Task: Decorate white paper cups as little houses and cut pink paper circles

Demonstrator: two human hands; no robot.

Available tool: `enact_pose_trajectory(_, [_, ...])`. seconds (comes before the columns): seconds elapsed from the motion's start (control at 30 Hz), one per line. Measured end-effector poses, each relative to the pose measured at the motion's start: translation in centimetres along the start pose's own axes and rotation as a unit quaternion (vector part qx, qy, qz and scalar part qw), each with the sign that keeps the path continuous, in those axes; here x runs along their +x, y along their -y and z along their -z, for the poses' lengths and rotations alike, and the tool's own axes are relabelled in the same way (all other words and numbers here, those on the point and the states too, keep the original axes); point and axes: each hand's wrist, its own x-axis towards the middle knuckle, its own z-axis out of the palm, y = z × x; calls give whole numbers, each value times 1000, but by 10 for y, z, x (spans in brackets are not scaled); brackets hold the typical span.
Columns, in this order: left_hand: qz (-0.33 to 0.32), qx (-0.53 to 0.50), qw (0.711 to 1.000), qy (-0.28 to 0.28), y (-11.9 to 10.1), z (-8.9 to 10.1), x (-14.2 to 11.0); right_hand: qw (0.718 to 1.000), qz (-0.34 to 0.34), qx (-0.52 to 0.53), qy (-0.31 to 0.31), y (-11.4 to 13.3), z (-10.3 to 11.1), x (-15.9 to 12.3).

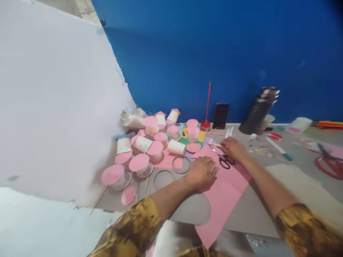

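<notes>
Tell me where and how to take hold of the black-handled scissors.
Probably by the black loops, from the person's near side: the scissors appear to lie flat on the pink paper, loops nearer the person, blades pointing away and leftward.

Scissors [221, 156] lay on the sheet [222, 192]. Left of the sheet were cups [177, 147] and two rings [173, 165]; behind it, a phone [221, 116]; behind-right, a flask [252, 116]; to its right, a marker [278, 148].
</notes>
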Motion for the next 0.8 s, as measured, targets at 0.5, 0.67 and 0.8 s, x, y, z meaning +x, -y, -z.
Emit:
enact_pose_trajectory(0.5, [53,-66,994,-62,-4,6,-1,990,-127,42,-49,-13,18,-5])
enact_pose_trajectory(0.67, [45,-90,993,-56,1,4,-1,994,-102,31,-6,-3,14,-2])
enact_pose_trajectory(0.8, [67,-112,987,-94,1,4,0,996,-83,18,-20,3,19,-2])
